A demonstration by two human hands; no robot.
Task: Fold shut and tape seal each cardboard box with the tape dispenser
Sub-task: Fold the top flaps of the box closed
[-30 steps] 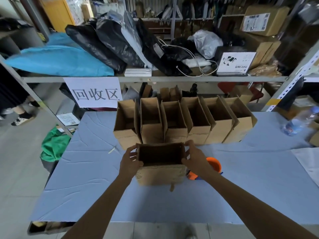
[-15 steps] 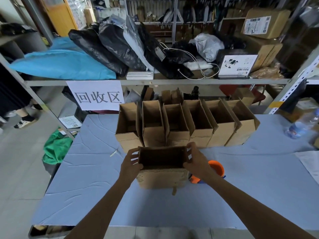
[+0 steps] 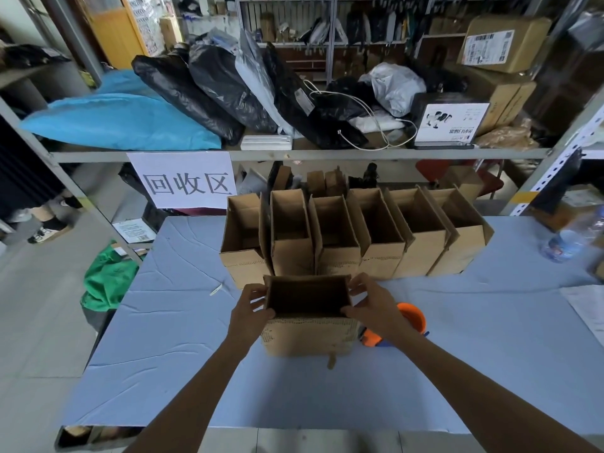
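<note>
Now both hands on the open cardboard box (image 3: 307,336), top flaps not folded.
L hand (image 3: 250,310) grips its left rim, R hand (image 3: 372,305) pinches the right rim w/ thumb at near corner. Box stands front-centre on the blue-clothed table (image 3: 183,354); the orange tape dispenser (image 3: 413,317) lies just right of it, partly behind R wrist; a row of six open boxes (image 3: 340,256) stands just behind.

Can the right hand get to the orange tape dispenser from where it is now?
Probably yes. The tape dispenser lies just beside the right hand, nothing between them; the hand must first let go of the open cardboard box.
</note>
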